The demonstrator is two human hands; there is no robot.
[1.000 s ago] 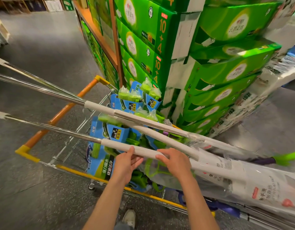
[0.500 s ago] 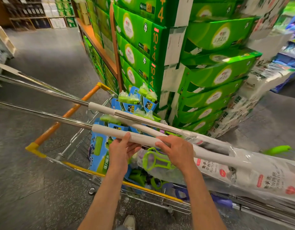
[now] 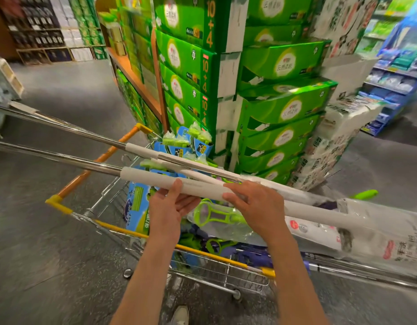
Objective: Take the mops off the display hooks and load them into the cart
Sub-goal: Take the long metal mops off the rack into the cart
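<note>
Mop poles [image 3: 156, 177] lie crosswise over the cart [image 3: 104, 200], barring its top. Blue packs [image 3: 137, 207] and bagged mop heads [image 3: 226, 221] crowd the basket. Stacked green cartons [image 3: 280, 113] wall the far side; open floor [image 3: 50, 231] lies left.

Mop pole [image 3: 62, 158] left of the fingers [image 3: 233, 195]: shiny bare metal; under them a matt white foam-like sleeve [image 3: 151, 178]. Right of them, crinkly clear plastic wrap [image 3: 378, 231], glossy. Below: cart [image 3: 113, 195] of bright wire w/ yellow plastic trim. Green boxes [image 3: 282, 109] beyond: glossy card. Floor [image 3: 50, 231]: dull, speckled.
</note>
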